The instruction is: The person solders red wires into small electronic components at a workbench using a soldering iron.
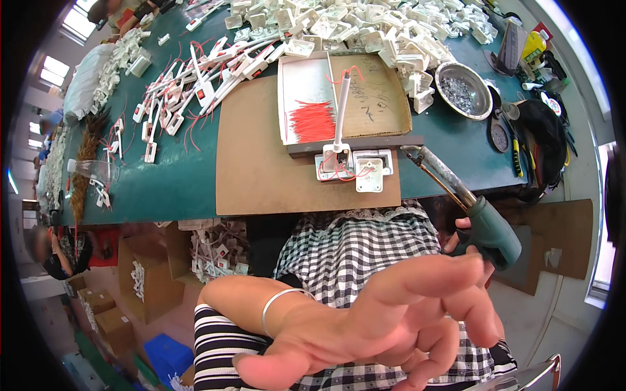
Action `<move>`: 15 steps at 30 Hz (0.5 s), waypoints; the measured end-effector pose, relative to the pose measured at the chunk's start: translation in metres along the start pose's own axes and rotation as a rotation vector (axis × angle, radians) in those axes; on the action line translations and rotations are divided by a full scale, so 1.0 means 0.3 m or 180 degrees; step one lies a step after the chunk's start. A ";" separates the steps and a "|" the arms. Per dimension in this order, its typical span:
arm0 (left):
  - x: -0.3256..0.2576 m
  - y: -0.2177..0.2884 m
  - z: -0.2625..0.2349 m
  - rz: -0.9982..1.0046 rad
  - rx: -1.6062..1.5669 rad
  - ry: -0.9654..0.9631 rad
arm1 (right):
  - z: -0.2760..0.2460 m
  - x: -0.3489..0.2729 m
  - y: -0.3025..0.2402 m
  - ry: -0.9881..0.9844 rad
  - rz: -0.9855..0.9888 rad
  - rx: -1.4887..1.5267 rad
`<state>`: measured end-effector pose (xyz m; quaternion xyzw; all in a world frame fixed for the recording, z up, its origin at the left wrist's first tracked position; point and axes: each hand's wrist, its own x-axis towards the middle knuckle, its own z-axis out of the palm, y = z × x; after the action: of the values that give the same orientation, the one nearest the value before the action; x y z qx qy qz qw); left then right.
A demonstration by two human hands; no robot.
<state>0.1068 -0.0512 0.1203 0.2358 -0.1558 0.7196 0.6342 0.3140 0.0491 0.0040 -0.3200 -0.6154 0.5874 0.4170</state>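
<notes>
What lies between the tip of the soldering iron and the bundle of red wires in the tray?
In the head view, a white tube standing on a small white part lies between the soldering iron, held in the right hand, and the red wires.

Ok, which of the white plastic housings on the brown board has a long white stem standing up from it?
The left housing of the pair. The white stem rises from it, with red wires across its face; the right housing has none.

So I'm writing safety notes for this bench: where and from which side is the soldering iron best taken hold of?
By the thick green handle, well back from the metal barrel, which may be hot. The iron lies slanted, tip toward the small white plastic housings on the brown board, handle out over the table's near edge. So come from the near right, as the right hand does now. The left hand is empty.
</notes>
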 end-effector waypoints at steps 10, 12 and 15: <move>-0.047 0.333 -0.318 0.0050 0.7372 -0.0623 | 0.054 0.079 -0.024 0.0463 0.0024 -0.0097; -0.063 0.322 -0.361 -0.0410 0.8157 -0.0410 | 0.045 0.086 -0.028 0.0465 0.0052 -0.0140; -0.054 0.279 -0.406 -0.1070 0.8204 0.0256 | 0.035 0.095 -0.023 0.0453 0.0026 -0.0177</move>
<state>0.0082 -0.0134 0.0154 0.6667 0.6939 0.2692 0.0385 0.2925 0.0689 0.0150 -0.3749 -0.5990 0.5475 0.4483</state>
